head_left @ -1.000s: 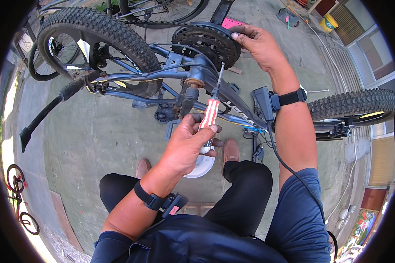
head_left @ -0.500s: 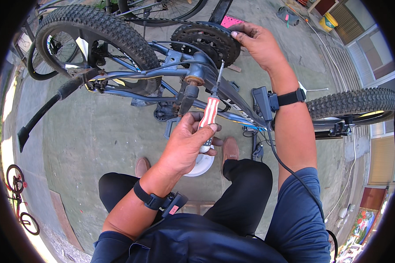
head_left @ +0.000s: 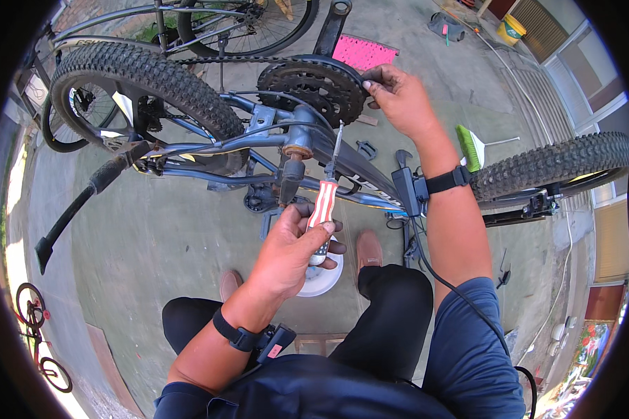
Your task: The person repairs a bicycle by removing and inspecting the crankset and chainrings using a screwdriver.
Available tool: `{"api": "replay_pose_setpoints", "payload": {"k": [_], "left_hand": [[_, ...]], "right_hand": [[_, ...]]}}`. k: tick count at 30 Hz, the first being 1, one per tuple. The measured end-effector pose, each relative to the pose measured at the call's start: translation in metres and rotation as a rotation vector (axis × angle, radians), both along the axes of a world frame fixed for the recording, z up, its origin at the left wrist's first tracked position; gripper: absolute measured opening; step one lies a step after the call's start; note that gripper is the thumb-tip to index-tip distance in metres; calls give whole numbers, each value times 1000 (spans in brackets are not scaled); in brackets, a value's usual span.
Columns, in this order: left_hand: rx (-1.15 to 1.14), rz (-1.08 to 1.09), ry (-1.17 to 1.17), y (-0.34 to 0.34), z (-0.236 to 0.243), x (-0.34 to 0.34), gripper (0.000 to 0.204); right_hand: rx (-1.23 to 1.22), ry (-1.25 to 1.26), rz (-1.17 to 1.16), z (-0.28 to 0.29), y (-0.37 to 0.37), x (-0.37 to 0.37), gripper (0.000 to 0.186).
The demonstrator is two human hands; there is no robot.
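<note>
A blue-grey bicycle frame [head_left: 302, 133] lies across the view in front of me. My left hand [head_left: 290, 248] is closed around a screwdriver [head_left: 323, 209] with a red-and-white striped handle. Its shaft points away from me, and its tip appears close to the near edge of the black chainrings [head_left: 311, 91]; whether they touch I cannot tell. At the right edge of the chainrings, the fingers of my right hand [head_left: 398, 101] pinch the rim. A crank arm [head_left: 330, 31] sticks out beyond the chainrings, and a chain [head_left: 237, 61] runs left from them toward the knobby wheel [head_left: 147, 91].
Another knobby wheel [head_left: 552, 167] lies at right beside a green broom head [head_left: 471, 148]. A white basin [head_left: 321, 276] stands between my feet, with a loose pedal [head_left: 367, 149] farther off. Behind the chainrings is a pink perforated sheet [head_left: 363, 54]; other bicycles stand far left.
The whole scene has shifted downward in the picture, bringing more of the crank arm, pink sheet and broom into sight. Both hands keep their holds.
</note>
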State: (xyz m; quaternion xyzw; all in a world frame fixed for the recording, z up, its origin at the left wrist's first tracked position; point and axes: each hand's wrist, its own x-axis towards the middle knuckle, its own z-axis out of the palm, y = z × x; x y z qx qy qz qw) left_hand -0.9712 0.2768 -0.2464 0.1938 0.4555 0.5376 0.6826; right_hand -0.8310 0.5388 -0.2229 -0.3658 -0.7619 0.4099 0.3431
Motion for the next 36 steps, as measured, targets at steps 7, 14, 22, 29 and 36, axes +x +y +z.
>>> {"api": "replay_pose_setpoints", "payload": {"k": [7, 14, 22, 29, 36], "left_hand": [[-6, -14, 35, 2, 5, -3, 42], [-19, -15, 97, 11, 10, -5, 40], [5, -8, 112, 17, 16, -5, 38], [7, -3, 101, 25, 15, -1, 40], [-5, 5, 106, 26, 16, -1, 42]], "right_hand": [[89, 133, -33, -4, 1, -3, 14], [114, 157, -49, -8, 8, -5, 13], [266, 84, -21, 13, 1, -4, 14], [201, 90, 22, 15, -1, -1, 14], [223, 146, 45, 12, -1, -4, 14]]}}
